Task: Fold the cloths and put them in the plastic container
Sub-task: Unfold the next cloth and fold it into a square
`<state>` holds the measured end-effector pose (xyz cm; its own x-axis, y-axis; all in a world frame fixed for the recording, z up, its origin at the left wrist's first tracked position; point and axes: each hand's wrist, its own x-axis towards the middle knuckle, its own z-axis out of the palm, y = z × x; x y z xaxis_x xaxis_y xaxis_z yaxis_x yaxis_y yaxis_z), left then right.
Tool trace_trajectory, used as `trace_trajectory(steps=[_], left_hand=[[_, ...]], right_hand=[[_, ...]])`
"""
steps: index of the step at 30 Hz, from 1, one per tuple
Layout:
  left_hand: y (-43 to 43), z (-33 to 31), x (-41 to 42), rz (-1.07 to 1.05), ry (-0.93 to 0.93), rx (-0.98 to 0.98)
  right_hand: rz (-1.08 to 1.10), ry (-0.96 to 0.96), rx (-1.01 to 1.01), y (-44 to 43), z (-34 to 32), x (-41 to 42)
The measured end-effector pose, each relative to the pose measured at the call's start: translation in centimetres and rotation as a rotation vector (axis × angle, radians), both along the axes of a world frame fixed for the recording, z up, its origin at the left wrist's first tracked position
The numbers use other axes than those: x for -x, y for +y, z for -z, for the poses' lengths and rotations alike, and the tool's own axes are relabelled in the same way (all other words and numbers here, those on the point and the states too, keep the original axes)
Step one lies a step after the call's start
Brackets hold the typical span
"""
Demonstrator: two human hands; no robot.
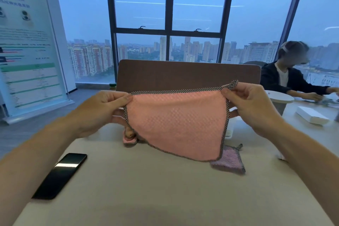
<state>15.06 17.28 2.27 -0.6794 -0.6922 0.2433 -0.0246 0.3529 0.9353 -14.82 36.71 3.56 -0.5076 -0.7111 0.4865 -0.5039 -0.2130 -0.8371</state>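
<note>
A pink cloth (176,123) with a checkered black-and-white border hangs spread above the table. My left hand (108,110) pinches its top left corner and my right hand (251,104) pinches its top right corner. The cloth's lower edge hangs just above the tabletop. Behind and below it lie two more cloths on the table: a pink one (129,138) bunched at the left and a lilac one (230,159) at the right, both partly hidden. No plastic container is plainly visible; the held cloth hides the table behind it.
A black phone (60,175) lies on the beige table (146,189) at the left front. A brown partition (189,75) stands at the table's far edge. Another person (289,77) sits at the right back beside a white box (311,115).
</note>
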Motion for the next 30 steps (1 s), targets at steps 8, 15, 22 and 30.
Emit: trace_trajectory(steps=[8, 15, 22, 30], left_hand=[[-5.8, 7.8, 5.2, -0.210, -0.252, -0.048], [-8.0, 18.0, 9.8, -0.410, -0.499, 0.429], [-5.1, 21.4, 12.3, 0.067, -0.880, 0.722], [-6.2, 21.3, 9.6, -0.065, -0.694, 0.602]], right_hand=[[0.081, -0.065, -0.272, -6.8, 8.1, 2.8], [0.279, 0.400, -0.534, -10.6, 17.5, 3.9], [-0.139, 0.776, -0.820, -12.1, 21.7, -1.0], [-0.076, 0.764, -0.767, -9.7, 21.6, 2.0]])
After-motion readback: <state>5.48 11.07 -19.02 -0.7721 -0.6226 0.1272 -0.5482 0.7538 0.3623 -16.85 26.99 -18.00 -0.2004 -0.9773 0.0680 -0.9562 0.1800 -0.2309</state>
